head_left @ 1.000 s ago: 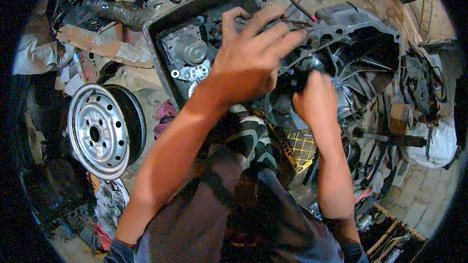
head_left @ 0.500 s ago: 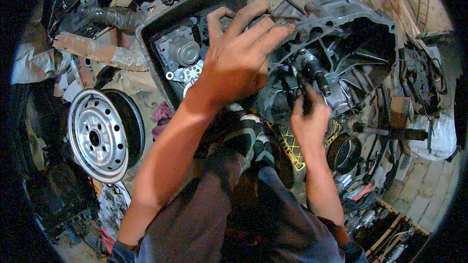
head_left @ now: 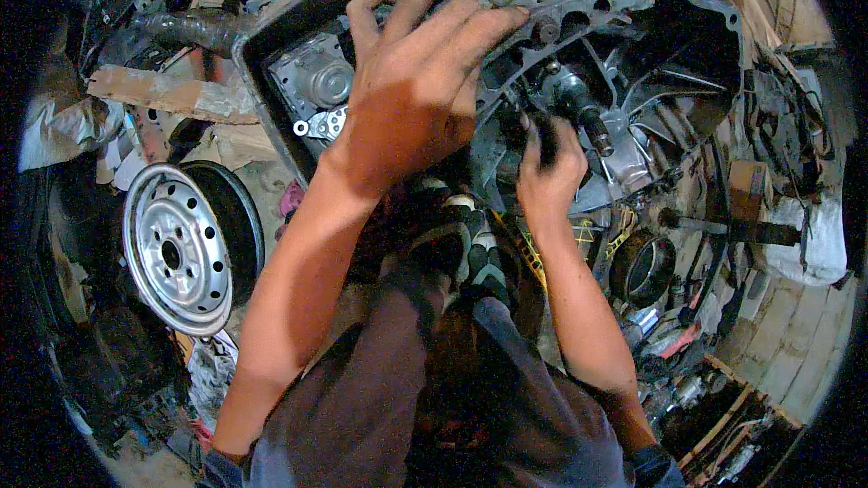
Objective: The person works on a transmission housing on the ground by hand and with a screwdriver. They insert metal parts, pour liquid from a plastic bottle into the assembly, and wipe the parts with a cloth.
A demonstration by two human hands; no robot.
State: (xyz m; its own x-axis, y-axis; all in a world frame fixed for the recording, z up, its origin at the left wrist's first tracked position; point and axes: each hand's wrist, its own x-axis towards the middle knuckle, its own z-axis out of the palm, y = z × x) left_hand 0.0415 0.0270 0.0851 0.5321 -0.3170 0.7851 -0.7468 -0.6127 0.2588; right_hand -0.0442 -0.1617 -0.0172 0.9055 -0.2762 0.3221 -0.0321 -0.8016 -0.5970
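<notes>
Head cam: metal housing (head_left: 626,116) right of L hand (head_left: 411,77); R hand (head_left: 553,170) at open side, fingers curled; both grips unclear.

Left hand (head_left: 414,81) arches, fingers spread, while right hand (head_left: 553,170) curls

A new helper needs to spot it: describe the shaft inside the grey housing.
Find the large grey metal housing at the upper right. Inside it, just up and right of the right hand, is the shaft. Its round, stepped form and narrower end set it apart from the thin ribs.
</notes>
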